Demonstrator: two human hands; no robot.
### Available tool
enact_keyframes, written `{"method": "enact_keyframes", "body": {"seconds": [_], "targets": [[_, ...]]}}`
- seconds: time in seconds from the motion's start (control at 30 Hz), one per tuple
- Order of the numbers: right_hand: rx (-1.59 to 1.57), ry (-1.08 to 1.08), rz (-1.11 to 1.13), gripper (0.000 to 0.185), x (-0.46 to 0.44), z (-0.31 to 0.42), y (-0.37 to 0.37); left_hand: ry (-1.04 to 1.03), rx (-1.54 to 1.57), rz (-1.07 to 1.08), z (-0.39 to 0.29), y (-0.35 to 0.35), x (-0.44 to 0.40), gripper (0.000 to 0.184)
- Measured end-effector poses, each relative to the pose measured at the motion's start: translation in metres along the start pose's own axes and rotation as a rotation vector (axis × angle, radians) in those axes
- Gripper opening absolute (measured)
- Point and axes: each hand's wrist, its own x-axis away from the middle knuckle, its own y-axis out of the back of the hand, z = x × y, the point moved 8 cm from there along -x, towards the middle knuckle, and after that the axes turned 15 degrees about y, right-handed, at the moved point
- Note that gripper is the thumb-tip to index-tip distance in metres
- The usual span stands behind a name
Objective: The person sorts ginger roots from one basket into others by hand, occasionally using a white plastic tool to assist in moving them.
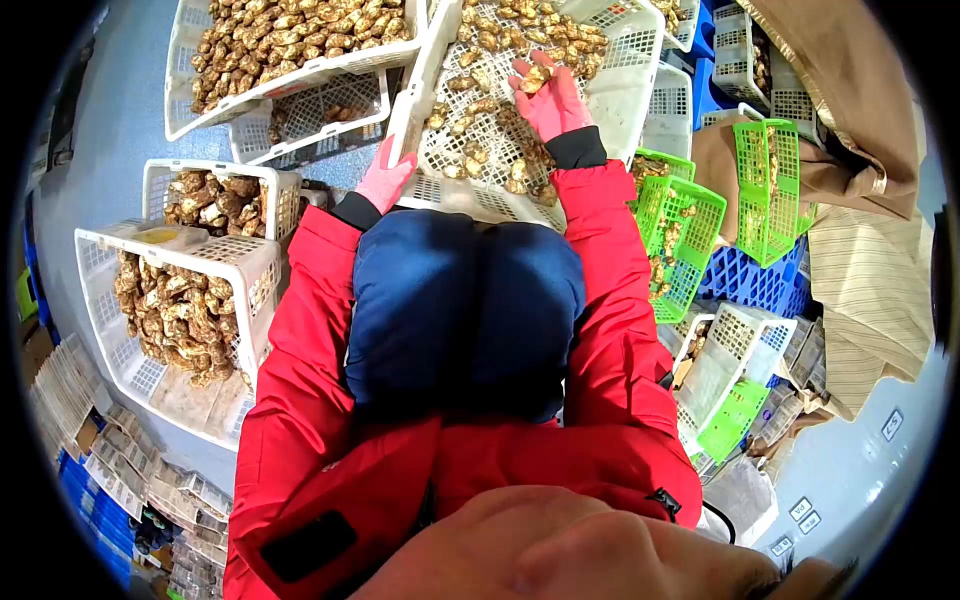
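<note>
A white mesh crate [640,62] stands in front of my knees, with knobbly brown-and-cream pieces scattered over its bottom and piled thicker at the far end. My right hand [556,105], in a pink glove, is palm up over the crate with one brown piece [535,79] resting on its fingers. At the crate's near left side is my left hand [386,178], also gloved in pink. Its thumb is apart from the other fingers, it touches or lies close to the rim, and nothing shows in it.
White crates of similar pieces stand at the upper left [300,83] and left [262,290]. Green baskets [690,215] and a blue crate [750,278] are on the right, near brown cloth [835,65]. Stacked newspapers [120,465] lie at the lower left.
</note>
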Motion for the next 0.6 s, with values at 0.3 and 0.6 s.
{"method": "enact_keyframes", "body": {"seconds": [0.3, 0.6], "targets": [[0.825, 0.121, 0.069, 0.046, 0.005, 0.01, -0.03, -0.016, -0.012, 0.013, 0.001, 0.0, -0.001, 0.062], [1.191, 0.263, 0.112, 0.043, 0.01, 0.014, -0.045, 0.004, -0.014, 0.006, 0.001, 0.0, -0.002, 0.063]]}}
